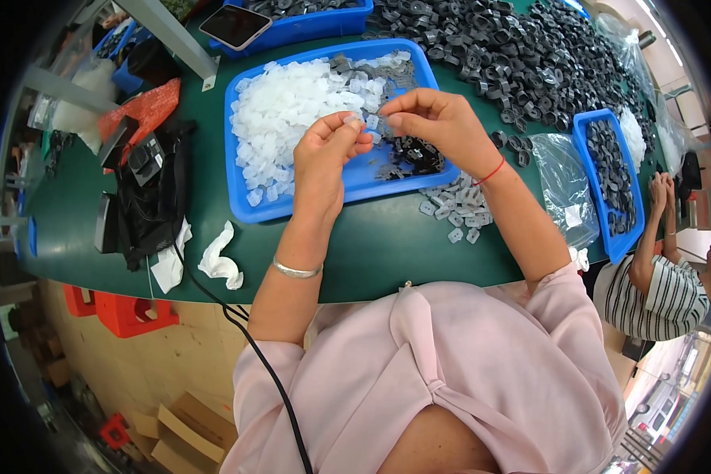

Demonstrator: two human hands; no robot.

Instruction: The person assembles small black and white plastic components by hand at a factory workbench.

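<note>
Both my hands meet over a blue tray point(235, 170), fingertips close together. My left hand point(324, 150) is closed in a pinch on a small translucent plastic piece point(356, 123). My right hand point(438, 126) pinches thumb against forefinger just beside it; whatever it grips is too small to make out. Inside the tray, a heap of whitish translucent plastic pieces point(276, 103) fills the left and middle. Small grey flat pieces point(399, 69) lie at its far right, and black small parts point(419, 156) sit under my right hand. Grey flat plastic pieces point(460, 207) are piled outside the tray's near right corner.
Black ring-shaped parts point(513, 55) cover the far right of the green table point(387, 253). Another blue tray point(608, 186) and a clear bag point(565, 189) stand right. A phone point(235, 27) rests on a far blue bin. Left are black devices point(146, 182). A co-worker point(656, 284) sits right.
</note>
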